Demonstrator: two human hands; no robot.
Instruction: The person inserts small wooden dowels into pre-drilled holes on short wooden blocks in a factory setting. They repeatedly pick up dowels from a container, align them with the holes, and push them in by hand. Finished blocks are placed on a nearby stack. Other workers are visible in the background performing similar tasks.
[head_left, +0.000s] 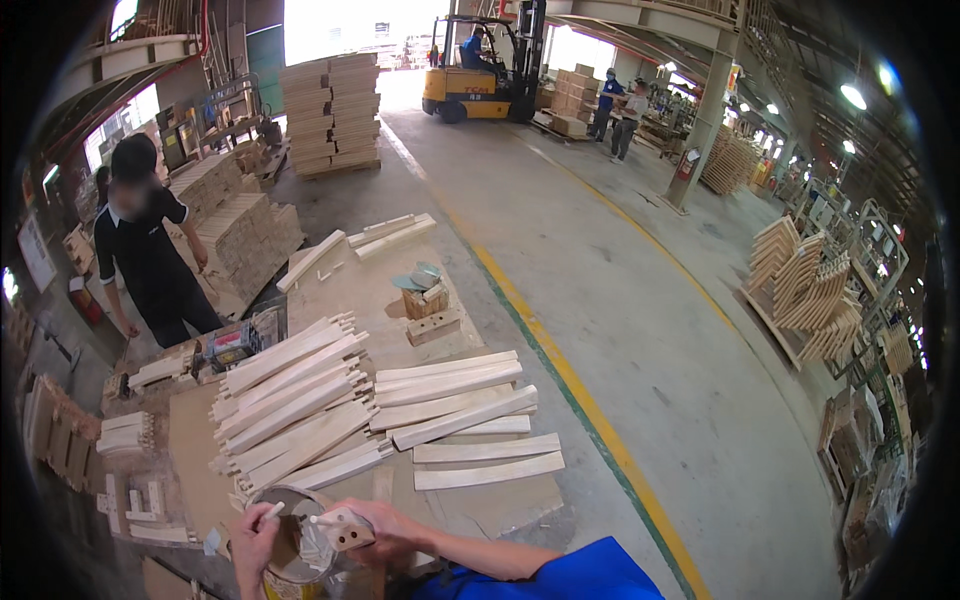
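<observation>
My right hand (pixel 385 528) grips a small wooden block (pixel 348 530) with round holes, held over an open round can (pixel 290 545) at the lower edge. My left hand (pixel 252 540) holds a thin white stick (pixel 271 512) at the can's rim. Just beyond the can lie stacks of pale curved wooden pieces (pixel 300 405) on a low worktable (pixel 200 450), with more of these pieces (pixel 460 415) spread to the right.
A person in a black shirt (pixel 150 260) stands at the table's far left beside a power tool (pixel 232 345). Wooden blocks (pixel 428 312) sit farther back. Lumber stacks (pixel 330 110), a yellow forklift (pixel 480 80), other workers and a yellow floor line (pixel 590 410) lie beyond.
</observation>
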